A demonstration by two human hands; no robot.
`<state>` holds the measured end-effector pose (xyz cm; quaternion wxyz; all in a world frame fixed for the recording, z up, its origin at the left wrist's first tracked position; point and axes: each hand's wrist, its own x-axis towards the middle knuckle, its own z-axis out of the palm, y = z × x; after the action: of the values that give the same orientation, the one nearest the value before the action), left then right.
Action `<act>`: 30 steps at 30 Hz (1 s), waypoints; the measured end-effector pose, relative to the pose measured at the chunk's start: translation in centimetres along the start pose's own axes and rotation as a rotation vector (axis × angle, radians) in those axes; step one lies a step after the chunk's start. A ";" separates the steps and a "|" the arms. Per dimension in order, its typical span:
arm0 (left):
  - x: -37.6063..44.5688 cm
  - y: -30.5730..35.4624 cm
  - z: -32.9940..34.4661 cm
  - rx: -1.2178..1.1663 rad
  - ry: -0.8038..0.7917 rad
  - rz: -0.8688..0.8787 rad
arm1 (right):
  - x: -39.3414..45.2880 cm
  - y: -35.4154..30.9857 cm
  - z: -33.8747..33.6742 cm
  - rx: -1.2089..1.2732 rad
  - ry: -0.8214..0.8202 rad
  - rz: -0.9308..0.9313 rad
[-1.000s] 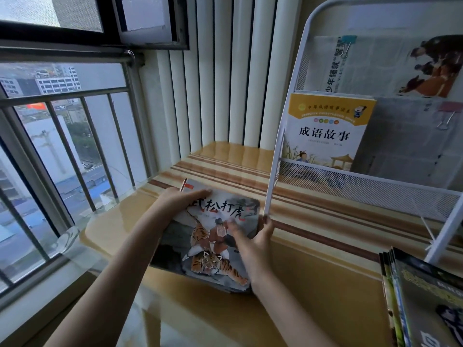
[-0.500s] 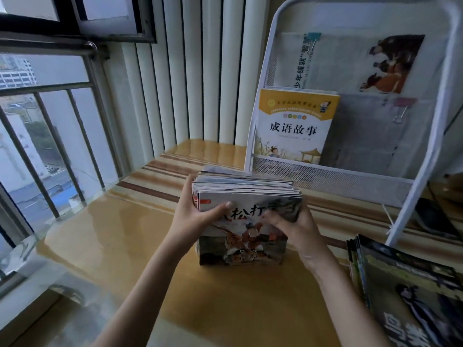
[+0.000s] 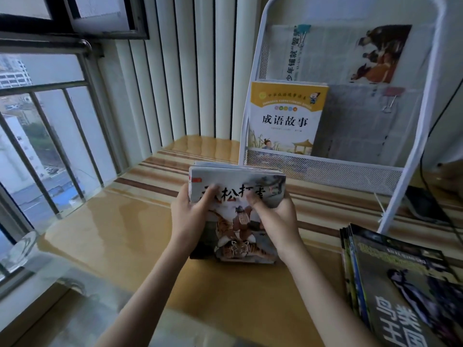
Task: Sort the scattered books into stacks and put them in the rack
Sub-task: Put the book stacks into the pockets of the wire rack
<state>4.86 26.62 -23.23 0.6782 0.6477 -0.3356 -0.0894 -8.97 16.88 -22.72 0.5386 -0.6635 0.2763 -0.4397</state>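
Beside the white wire rack (image 3: pixel 406 156): one stack of tiger-cover books (image 3: pixel 238 211) in front, gripped by two hands; one stack of dark magazines (image 3: pixel 395 284) at its right foot. Inside: one yellow storybook (image 3: pixel 285 118), two binder clips.

I hold a stack of books (image 3: pixel 238 209) upright on the table (image 3: pixel 105 234), my left hand (image 3: pixel 190 216) and right hand (image 3: pixel 275 219) gripping its sides. The rack (image 3: pixel 323 166) stands just beyond, with a yellow book (image 3: pixel 285 118) in it. More books (image 3: pixel 400 284) lie near right.

We've got the book stack (image 3: pixel 238 211) just in front of the rack (image 3: pixel 323 169), magazines (image 3: pixel 400 284) front-right of it, storybook (image 3: pixel 285 118) inside.
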 end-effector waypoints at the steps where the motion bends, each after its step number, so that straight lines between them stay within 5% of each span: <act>1: 0.5 0.3 -0.1 0.091 -0.017 -0.037 | 0.3 -0.4 -0.2 -0.055 -0.010 0.045; 6: 0.2 0.1 -0.3 0.274 -0.083 -0.267 | 0.1 -0.2 -0.4 -0.255 0.063 0.316; 10: -1.3 -0.8 0.0 0.135 -0.009 -0.211 | -0.5 1.1 0.2 -0.322 0.121 0.272; 17: 1.2 -2.5 0.8 0.393 -0.125 -0.353 | 1.2 2.8 0.6 -0.603 0.098 0.364; 30: 1.0 -1.3 0.9 0.127 -0.065 -0.326 | 1.6 2.8 0.8 -0.520 0.295 0.127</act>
<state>5.46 25.12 -24.20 0.6010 0.7319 -0.2528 -0.1979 -7.25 15.10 -24.96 0.3311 -0.6895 0.4958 -0.4112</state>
